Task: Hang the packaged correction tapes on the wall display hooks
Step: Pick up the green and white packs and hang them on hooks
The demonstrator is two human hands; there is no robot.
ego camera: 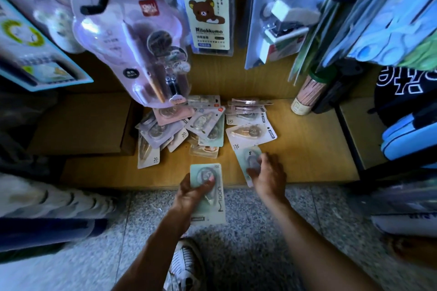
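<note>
Gathering the flat pale-green card packs is the step in hand, judging by both hands low at the front edge of the honey-coloured wooden shelf board (307, 149). The left hand (192, 192) grips a pale-green blister-carded correction tape pack (209, 196), thumb curled across its face and fingers behind, so it hangs past the board's front edge over the speckled grey terrazzo floor (248, 220). The right hand (268, 172) has its fingers bent over a second pale-green carded pack (248, 160) lying on the board near the front edge; whether it is lifted clear I cannot tell.

To do this well, slide the second pack off the edge so fingers get under the thin card, stack it squarely on the first, and keep the punched ends aligned for the hooks.

Behind the hands on the board lies a loose heap of carded tape packs (189, 125), stiff glossy card with clear domed plastic bubbles, slippery and overlapping. Above the board's back edge, a bent black wire display hook (99, 2) carries a lilac blister pack (132, 42).
</note>
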